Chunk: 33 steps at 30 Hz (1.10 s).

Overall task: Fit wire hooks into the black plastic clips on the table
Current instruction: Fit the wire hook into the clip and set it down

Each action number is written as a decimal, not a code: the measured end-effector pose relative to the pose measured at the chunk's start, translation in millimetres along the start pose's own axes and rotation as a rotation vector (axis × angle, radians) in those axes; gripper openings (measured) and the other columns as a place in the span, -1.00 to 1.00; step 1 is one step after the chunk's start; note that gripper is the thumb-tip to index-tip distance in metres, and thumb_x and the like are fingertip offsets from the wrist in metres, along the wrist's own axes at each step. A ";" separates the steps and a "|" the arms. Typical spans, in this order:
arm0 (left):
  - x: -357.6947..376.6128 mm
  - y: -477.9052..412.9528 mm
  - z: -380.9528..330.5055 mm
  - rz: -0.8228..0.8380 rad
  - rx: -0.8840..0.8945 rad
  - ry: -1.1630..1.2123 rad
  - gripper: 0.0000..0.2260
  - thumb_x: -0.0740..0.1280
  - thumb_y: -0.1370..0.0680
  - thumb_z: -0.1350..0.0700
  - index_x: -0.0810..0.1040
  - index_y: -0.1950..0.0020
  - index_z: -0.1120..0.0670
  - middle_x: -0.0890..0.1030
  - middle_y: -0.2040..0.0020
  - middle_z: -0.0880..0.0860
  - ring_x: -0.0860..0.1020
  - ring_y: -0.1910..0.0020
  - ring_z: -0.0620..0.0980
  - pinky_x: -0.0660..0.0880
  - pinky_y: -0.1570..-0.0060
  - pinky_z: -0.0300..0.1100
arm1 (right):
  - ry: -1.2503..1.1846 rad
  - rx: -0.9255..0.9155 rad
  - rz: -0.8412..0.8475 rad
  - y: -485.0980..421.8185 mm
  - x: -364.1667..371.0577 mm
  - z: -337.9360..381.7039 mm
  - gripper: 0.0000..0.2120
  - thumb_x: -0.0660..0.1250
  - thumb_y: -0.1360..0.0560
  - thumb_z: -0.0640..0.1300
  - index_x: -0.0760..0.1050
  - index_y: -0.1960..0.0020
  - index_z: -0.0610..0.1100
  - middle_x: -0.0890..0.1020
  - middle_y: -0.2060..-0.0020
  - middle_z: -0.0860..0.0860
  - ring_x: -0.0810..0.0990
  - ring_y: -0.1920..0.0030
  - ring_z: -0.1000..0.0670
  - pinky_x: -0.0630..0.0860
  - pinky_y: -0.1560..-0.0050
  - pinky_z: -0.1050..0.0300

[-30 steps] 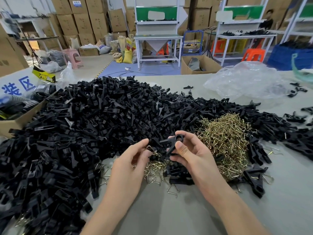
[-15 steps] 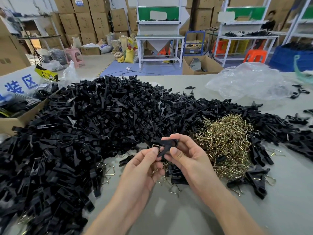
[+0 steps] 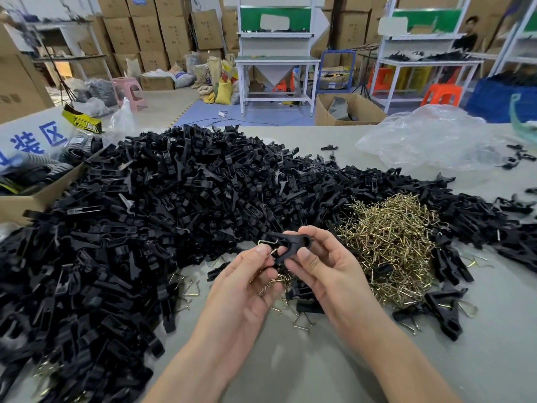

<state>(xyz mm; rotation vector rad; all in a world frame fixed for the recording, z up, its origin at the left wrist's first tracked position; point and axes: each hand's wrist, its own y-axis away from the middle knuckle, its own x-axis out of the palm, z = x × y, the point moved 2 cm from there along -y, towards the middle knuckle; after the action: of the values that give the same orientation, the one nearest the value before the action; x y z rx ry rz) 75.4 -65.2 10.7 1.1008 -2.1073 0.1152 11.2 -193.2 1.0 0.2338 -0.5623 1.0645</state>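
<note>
Black clip [image 3: 292,241] and hook [image 3: 265,243] sit pinched between fingers [image 3: 305,255].

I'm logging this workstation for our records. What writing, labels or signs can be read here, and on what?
"装区" in blue, cut off at the left edge: white sign, far left.
"PRO", rest blurred: yellow-and-black packet behind it.
Dark print, cropped and unreadable: cardboard box, far left.
Blue label, too small to read: stacked carton at top.
</note>
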 end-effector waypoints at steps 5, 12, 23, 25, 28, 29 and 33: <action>1.3 1.9 1.9 0.019 -0.006 -0.018 -0.78 0.49 -0.33 0.07 0.70 0.06 0.09 0.66 0.15 0.04 0.56 0.30 -0.11 0.59 0.28 -0.23 | 0.031 0.017 0.011 0.5 1.5 -2.6 -0.71 0.35 -0.45 -0.28 0.54 -0.16 -0.19 0.71 -0.10 -0.08 0.71 -0.05 -0.03 0.62 0.02 0.25; 1.7 1.8 3.5 0.005 0.017 -0.040 -0.80 0.44 -0.41 0.11 0.65 0.00 0.13 0.65 0.15 0.04 0.53 0.30 -0.10 0.57 0.29 -0.25 | 0.080 0.006 -0.006 1.1 1.6 -2.8 -0.70 0.37 -0.44 -0.24 0.55 -0.17 -0.17 0.71 -0.11 -0.09 0.71 -0.07 -0.03 0.62 -0.01 0.25; -1.4 0.0 6.9 -0.035 0.082 -0.052 -0.80 0.41 -0.47 0.17 0.61 -0.06 0.21 0.63 0.20 0.05 0.53 0.35 -0.15 0.57 0.30 -0.29 | 0.136 0.000 0.019 3.8 5.2 -4.4 -0.79 0.40 -0.44 -0.20 0.67 -0.02 0.01 0.70 -0.13 -0.07 0.70 -0.11 -0.04 0.61 -0.05 0.24; -2.8 -0.7 7.6 -0.032 0.066 -0.060 -0.82 0.42 -0.48 0.17 0.64 -0.04 0.21 0.63 0.21 0.06 0.53 0.35 -0.14 0.57 0.30 -0.28 | 0.163 -0.003 0.028 3.6 5.6 -5.3 -0.79 0.40 -0.45 -0.20 0.67 -0.03 0.02 0.70 -0.14 -0.07 0.69 -0.11 -0.05 0.60 -0.07 0.23; -3.1 -0.6 7.2 0.022 0.029 -0.093 -0.86 0.44 -0.43 0.12 0.72 0.07 0.12 0.65 0.18 0.09 0.56 0.31 -0.11 0.58 0.27 -0.24 | 0.227 -0.025 0.040 3.7 3.9 -4.6 -0.79 0.39 -0.47 -0.17 0.66 -0.06 0.05 0.70 -0.14 -0.06 0.70 -0.09 -0.05 0.59 -0.10 0.21; -2.8 -0.3 6.8 0.045 0.019 -0.106 -0.87 0.45 -0.42 0.10 0.74 0.09 0.10 0.66 0.16 0.10 0.57 0.29 -0.10 0.58 0.26 -0.23 | 0.247 -0.029 0.042 3.7 2.8 -4.1 -0.79 0.39 -0.48 -0.15 0.65 -0.07 0.06 0.70 -0.14 -0.05 0.71 -0.07 -0.06 0.59 -0.10 0.19; -0.9 -1.1 4.9 0.102 0.010 -0.137 -0.80 0.47 -0.37 -0.01 0.75 0.12 0.08 0.70 0.12 0.12 0.64 0.24 -0.05 0.60 0.23 -0.18 | 0.294 -0.019 0.039 3.0 -1.4 -2.6 -0.71 0.44 -0.45 0.04 0.63 -0.16 0.10 0.71 -0.14 -0.06 0.68 -0.15 -0.12 0.57 -0.22 -0.01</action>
<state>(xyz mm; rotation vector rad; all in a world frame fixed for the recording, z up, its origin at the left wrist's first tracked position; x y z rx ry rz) 73.7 -67.2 6.3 1.0327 -2.2883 0.1016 8.9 -191.7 -2.2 0.0475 -0.3133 1.1069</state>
